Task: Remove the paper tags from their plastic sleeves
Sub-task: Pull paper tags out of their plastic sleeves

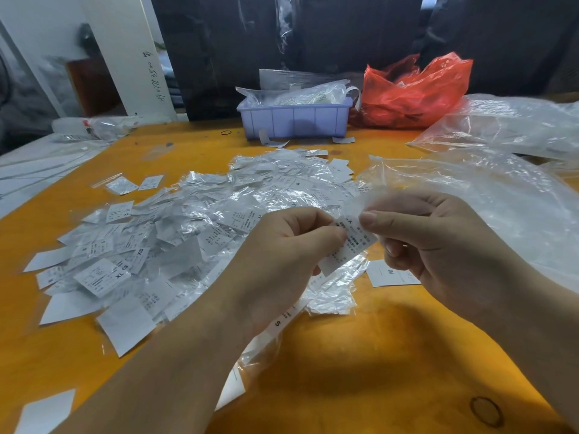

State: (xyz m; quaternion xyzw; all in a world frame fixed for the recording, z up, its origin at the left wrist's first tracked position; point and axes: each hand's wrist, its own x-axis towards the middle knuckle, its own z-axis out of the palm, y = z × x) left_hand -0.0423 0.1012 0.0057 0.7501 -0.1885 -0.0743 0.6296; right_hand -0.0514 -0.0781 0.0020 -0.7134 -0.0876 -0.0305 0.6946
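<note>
Both hands are above the orange table (344,355), pinching one tag (351,242) between them. The left hand (282,258) grips its left side, the right hand (423,236) its upper edge. A pile (188,220) of sleeved tags lies behind

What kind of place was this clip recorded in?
Probably a garment packing or sorting workshop. A heap of sleeved size tags covers an orange table, a lilac bin holds more bagged stock, and both hands work one tag.
</note>
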